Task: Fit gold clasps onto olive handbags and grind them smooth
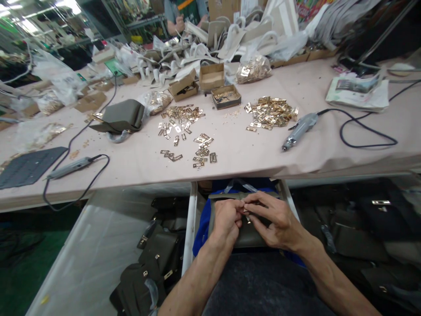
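A dark olive bag (251, 239) lies in front of my body, below the table's edge, with blue material (204, 224) around it. Both hands meet over its upper part, at a small shiny metal piece (248, 219). My left hand (227, 215) has its fingers curled, with thumb and index finger pinched at the piece. From the right, my right hand (271, 217) reaches in with bent fingers, its fingertips closed at the same spot. The fingers partly hide what each hand grips.
Piles of gold metal plates (272, 112) lie on the table (144, 164). Corded electric screwdrivers rest at right (300, 131) and left (70, 168). An olive bag (121, 115) stands at left. Bins of dark bags (161, 252) flank me. A person (186, 15) is across the table.
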`<state>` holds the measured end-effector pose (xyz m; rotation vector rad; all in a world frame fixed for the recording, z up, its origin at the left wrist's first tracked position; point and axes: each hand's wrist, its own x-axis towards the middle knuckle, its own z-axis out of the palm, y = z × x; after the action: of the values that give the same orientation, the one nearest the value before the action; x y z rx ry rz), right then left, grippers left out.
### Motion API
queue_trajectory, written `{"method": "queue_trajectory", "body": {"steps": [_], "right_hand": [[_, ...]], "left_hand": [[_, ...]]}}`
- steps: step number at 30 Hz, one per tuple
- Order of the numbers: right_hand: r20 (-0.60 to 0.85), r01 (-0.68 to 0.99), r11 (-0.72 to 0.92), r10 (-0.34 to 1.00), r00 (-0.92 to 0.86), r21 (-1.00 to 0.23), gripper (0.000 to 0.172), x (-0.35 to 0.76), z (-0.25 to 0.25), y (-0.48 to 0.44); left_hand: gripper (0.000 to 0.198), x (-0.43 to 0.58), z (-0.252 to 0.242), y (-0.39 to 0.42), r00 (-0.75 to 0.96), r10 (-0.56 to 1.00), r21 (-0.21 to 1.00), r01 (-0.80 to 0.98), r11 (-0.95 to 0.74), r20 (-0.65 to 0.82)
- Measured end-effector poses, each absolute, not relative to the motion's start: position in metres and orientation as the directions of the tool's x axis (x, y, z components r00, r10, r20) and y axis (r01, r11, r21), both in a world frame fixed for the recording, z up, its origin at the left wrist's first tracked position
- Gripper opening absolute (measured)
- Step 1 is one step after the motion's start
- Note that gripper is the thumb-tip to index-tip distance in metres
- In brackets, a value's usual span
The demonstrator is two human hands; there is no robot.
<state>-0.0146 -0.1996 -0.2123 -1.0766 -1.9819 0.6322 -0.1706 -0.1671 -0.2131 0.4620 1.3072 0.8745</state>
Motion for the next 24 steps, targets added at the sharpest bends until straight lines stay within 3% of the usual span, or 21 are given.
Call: {"method": "queue_trajectory", "body": {"steps": [12, 18, 21, 24], "right_hand": [[0.507, 0.494, 0.658, 0.753, -0.421, -0.568, 0.016, -0.016, -0.209, -0.183], [0.540, 0.473, 0.662, 0.749, -0.384, -0.581, 0.030, -0.018, -0.211, -0.177], [0.535, 0.438, 0.619, 0.785, -0.314, -0.652, 0.024, -0.019, -0.207, -0.172], [0.491, 0.362, 0.554, 0.832, -0.256, -0.750, 0.017, -0.017, -0.196, -0.165]], "left_hand": [[0.018, -0.178, -0.218, -0.156, 0.138, 0.742, 0.671, -0.345, 0.657, -0.656], [0.021, -0.175, -0.218, -0.157, 0.168, 0.726, 0.648, -0.350, 0.677, -0.667], [0.026, -0.172, -0.211, -0.168, 0.151, 0.806, 0.736, -0.340, 0.586, -0.573], [0.035, -0.172, -0.202, -0.185, -0.049, 0.951, 0.944, -0.152, 0.294, -0.304]]}}
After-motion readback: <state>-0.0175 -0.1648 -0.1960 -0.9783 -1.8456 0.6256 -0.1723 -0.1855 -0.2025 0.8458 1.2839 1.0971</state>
